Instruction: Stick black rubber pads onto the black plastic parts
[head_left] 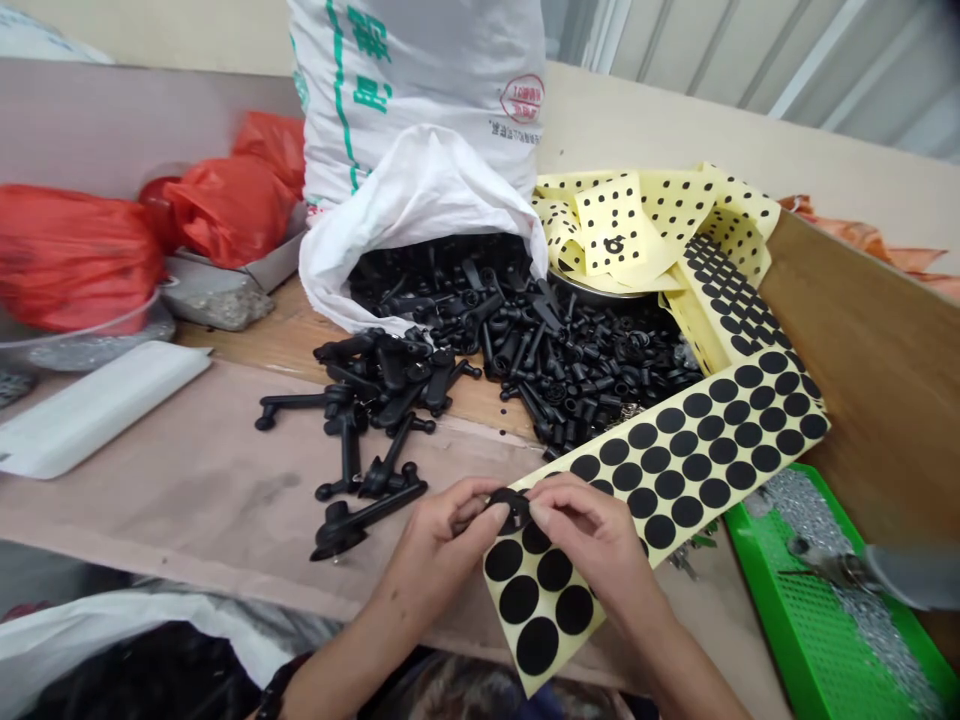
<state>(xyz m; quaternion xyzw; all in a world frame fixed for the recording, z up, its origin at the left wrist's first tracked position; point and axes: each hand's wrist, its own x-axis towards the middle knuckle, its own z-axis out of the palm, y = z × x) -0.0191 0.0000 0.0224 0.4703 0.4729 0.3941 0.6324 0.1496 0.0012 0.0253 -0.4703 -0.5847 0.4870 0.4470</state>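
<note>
My left hand and my right hand meet at the near table edge, both pinched on one small round black plastic part. They work just above a long yellow backing sheet covered with round black stickers, whose near end lies under my right hand. A black lever-shaped plastic part rests just left of my left hand. Behind it lies a heap of similar black parts, spilling from an open white bag.
A tall white woven sack stands at the back. Red plastic bags sit at the left, near a flat white packet. Used yellow sheets lie piled at the back right. A green tray with small metal pieces sits at the right.
</note>
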